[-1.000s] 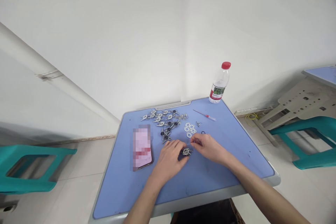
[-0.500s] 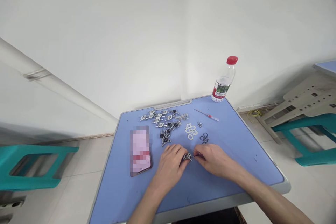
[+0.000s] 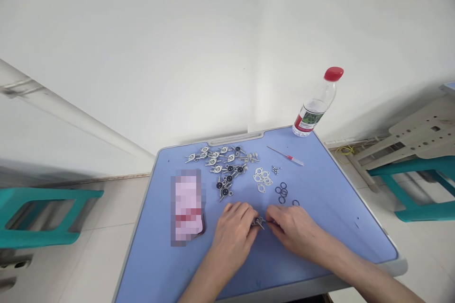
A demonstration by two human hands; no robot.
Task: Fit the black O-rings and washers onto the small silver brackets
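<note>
My left hand [image 3: 233, 228] is closed around a small metal fitting [image 3: 258, 222] with a flat flange and a thin pin, held low over the front of the table. Close beside it, my right hand [image 3: 293, 227] pinches at the fitting's right side; whatever lies between its fingertips is hidden. Beyond the right hand lie several black rubber rings [image 3: 278, 190], one of them apart from the rest. Thin flat plates with holes [image 3: 261, 189] are grouped farther back. Similar metal fittings [image 3: 215, 169] are scattered to the left, some with black round caps [image 3: 225, 192].
A screwdriver [image 3: 290, 157] with a red and clear handle lies near tiny metal pieces [image 3: 276, 170]. A red-capped bottle [image 3: 310, 116] stands at the back right corner of the blue table [image 3: 163, 265]. A blurred-out phone [image 3: 187, 208] lies at left. Green stools [image 3: 46, 194] flank the table.
The view has shifted, so the table and hands sit slightly lower. Both hands keep their hold at the fitting. More of the black rings shows beyond the right hand.
</note>
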